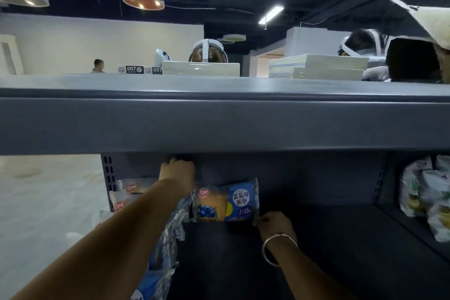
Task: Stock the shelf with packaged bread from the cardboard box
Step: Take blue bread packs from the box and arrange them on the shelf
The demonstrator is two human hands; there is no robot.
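Observation:
A blue and orange bread packet [226, 202] stands upright on the dark shelf [316, 251] under the grey top board. My right hand [274, 224], with a silver bangle on its wrist, pinches the packet's lower right corner. My left hand [179, 172] reaches deep into the shelf with curled fingers, up near the underside of the top board; what it holds is hidden. Blue-patterned bread packets [168, 238] hang or lean below my left forearm. Two pale packets with red logos [126, 196] lie at the shelf's left end.
The grey top board [219, 124] spans the view close overhead. White and green bags [426, 195] fill the neighbouring bay on the right. Flat white boxes [316, 68] lie on top of the shelving, with people behind them. A cardboard flap [428, 22] shows at top right.

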